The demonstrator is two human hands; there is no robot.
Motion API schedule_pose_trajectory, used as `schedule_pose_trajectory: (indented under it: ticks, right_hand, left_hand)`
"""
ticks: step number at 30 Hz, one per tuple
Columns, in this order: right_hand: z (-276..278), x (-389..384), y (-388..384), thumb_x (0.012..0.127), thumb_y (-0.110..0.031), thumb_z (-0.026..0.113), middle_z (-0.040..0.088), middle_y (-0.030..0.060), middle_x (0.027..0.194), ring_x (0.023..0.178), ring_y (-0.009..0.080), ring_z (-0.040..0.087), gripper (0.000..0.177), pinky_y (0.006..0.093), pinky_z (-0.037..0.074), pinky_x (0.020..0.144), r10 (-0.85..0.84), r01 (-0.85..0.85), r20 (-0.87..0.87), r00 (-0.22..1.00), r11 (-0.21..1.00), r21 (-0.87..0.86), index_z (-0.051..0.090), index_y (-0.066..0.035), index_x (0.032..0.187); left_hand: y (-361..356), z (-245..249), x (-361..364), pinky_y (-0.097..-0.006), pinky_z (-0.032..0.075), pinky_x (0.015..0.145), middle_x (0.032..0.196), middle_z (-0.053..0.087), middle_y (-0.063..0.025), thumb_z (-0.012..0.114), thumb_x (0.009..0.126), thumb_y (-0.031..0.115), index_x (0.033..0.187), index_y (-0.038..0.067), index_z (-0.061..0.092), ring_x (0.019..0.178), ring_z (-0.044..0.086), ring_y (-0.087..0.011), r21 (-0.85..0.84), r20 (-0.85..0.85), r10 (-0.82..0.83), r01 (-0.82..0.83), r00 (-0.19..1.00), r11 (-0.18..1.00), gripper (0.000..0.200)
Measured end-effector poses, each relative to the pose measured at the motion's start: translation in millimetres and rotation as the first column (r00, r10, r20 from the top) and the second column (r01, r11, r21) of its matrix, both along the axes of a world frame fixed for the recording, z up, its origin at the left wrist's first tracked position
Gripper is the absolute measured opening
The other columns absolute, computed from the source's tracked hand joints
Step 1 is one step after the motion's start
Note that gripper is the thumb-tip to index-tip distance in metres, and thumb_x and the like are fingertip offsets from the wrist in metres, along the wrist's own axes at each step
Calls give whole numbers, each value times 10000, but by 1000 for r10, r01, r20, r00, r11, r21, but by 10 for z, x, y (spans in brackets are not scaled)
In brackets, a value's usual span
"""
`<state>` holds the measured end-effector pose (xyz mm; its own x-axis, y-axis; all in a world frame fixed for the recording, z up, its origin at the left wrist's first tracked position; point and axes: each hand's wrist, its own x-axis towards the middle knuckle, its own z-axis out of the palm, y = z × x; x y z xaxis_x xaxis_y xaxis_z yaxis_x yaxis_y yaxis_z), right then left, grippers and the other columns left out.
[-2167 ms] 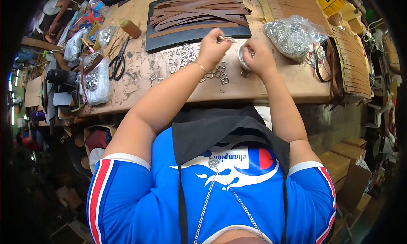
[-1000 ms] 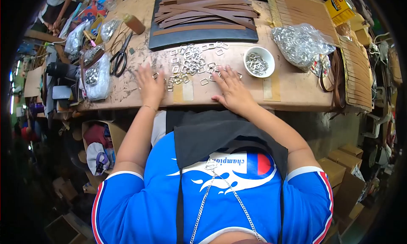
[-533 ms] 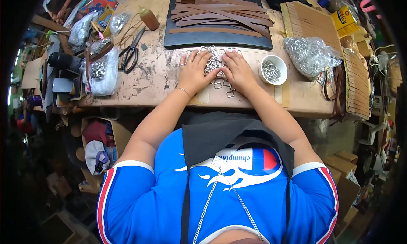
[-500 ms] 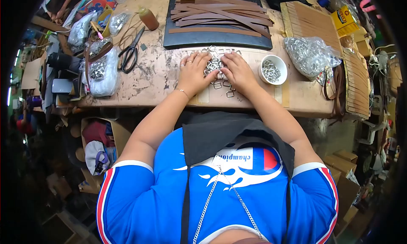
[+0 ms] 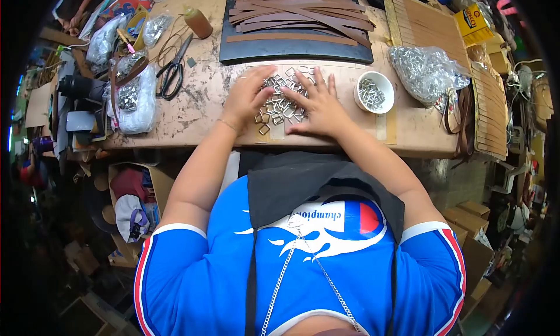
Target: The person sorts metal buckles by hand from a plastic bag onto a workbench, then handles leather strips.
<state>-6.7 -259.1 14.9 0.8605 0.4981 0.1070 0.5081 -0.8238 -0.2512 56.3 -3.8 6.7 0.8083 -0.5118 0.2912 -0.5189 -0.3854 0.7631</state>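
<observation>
Loose square metal rings [image 5: 280,105] lie spread on the worktable [image 5: 198,123] between my hands. At the left of the rings is my left hand [image 5: 246,95], its thumb and fingers apart and nothing held. My right hand [image 5: 319,105] lies over the right side of the rings with its fingers spread, touching some of them. Just right of it stands a white cup [image 5: 391,105] with small metal pieces inside. Beyond the hands, brown leather strips [image 5: 297,15] are piled on a black board [image 5: 262,54].
Black-handled scissors [image 5: 170,79] and a bottle of amber liquid [image 5: 198,23] are on the left, near plastic bags [image 5: 137,117]. A bag of metal parts [image 5: 423,73], cut leather panels [image 5: 490,114] and a yellow box [image 5: 473,25] are on the right. Another person's hand [image 5: 74,22] shows at upper left.
My hands have moved apart, the left one leftward, and my right fingers have spread wider. The rings now lie more spread out and further left.
</observation>
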Motion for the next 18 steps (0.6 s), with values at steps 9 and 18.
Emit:
schedule_pose_trajectory:
  ticks: [9,18]
  right_hand:
    - [-49,158,139,855,-486,672,607,18,1273,1226,260,523,365,529,410,942,163,-189,245,956,978,85,685,-227,1112]
    - [-85,270,11,828,-278,706,589,39,828,689,257,642,151,397,536,577,12,-72,354,935,985,157,620,-184,909]
  left_hand:
    - [71,26,-412,-607,111,1233,1669,212,-224,719,572,867,1625,251,274,1539,148,-475,576,229,9,-143,973,805,1298]
    - [-466,-36,-311,-521,323,1122,1346,536,-109,748,787,479,1258,107,578,1344,442,-327,441,270,9,-132,963,888,623]
